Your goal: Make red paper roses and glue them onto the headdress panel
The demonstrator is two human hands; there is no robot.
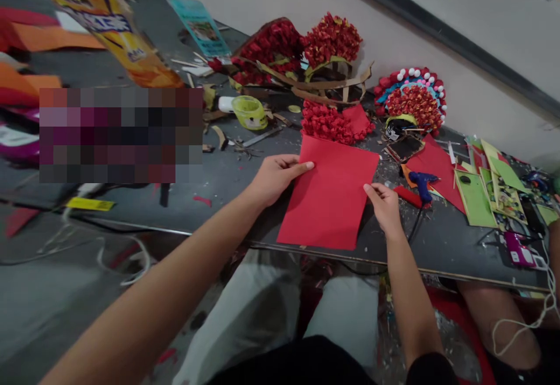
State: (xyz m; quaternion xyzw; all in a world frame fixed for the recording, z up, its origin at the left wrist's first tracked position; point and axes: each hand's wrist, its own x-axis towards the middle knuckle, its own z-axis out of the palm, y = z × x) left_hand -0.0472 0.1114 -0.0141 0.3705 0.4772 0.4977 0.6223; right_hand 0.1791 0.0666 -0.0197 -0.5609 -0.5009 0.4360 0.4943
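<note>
A flat sheet of red paper [329, 198] is held over the front edge of the dark table [227, 198]. My left hand [280, 178] grips its left edge, thumb on top and fingers beneath. On the right edge, my right hand [381, 201] pinches the sheet between thumb and fingers. Just behind the paper lies a cluster of crumpled red paper petals [326, 121]. A blue glue gun [420, 185] rests to the right of my right hand. Beyond my left hand sits a yellow-green container [249, 112].
Red flower-like decorations [332, 38] and a fan-shaped one with white balls [415, 96] stand against the wall. A clear bottle [199, 23] and a yellow bag [118, 29] are at the left. Green sheets [476, 197] and a purple device [520, 251] lie right, near another person's knee [503, 321].
</note>
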